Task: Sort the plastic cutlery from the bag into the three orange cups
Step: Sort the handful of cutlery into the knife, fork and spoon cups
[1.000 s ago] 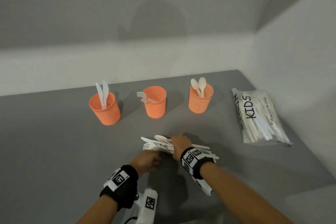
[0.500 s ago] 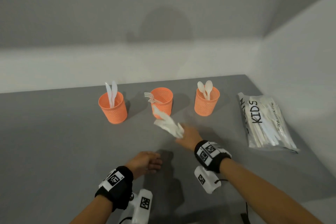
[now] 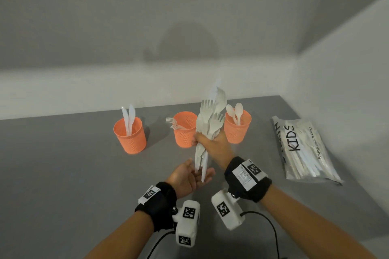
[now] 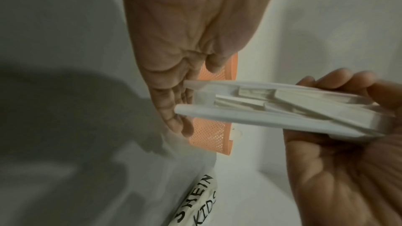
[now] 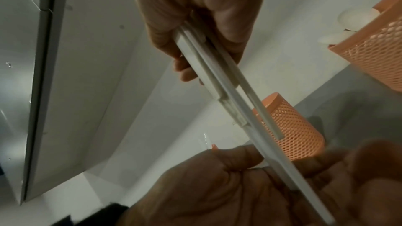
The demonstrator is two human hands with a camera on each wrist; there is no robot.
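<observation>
Three orange mesh cups stand in a row: the left cup (image 3: 129, 136) holds knives, the middle cup (image 3: 182, 132) forks, the right cup (image 3: 237, 130) spoons. My right hand (image 3: 211, 145) grips a bundle of white plastic cutlery (image 3: 210, 120) upright in front of the middle and right cups, heads up. My left hand (image 3: 192, 175) lies open, palm up, under the handle ends and touches them. In the left wrist view the handles (image 4: 261, 109) meet the straight fingers (image 4: 174, 119). The right wrist view shows the bundle (image 5: 228, 100) running down onto the left palm (image 5: 239, 186).
The clear cutlery bag (image 3: 303, 149) marked KIDS lies on the grey table (image 3: 63, 174) at the right, close to the side wall. A wall runs just behind the cups. Wrist cameras and cables hang below both wrists.
My right hand has lifted the cutlery bundle off the table and turned it upright. My left hand has opened and turned palm up under the handle ends.
</observation>
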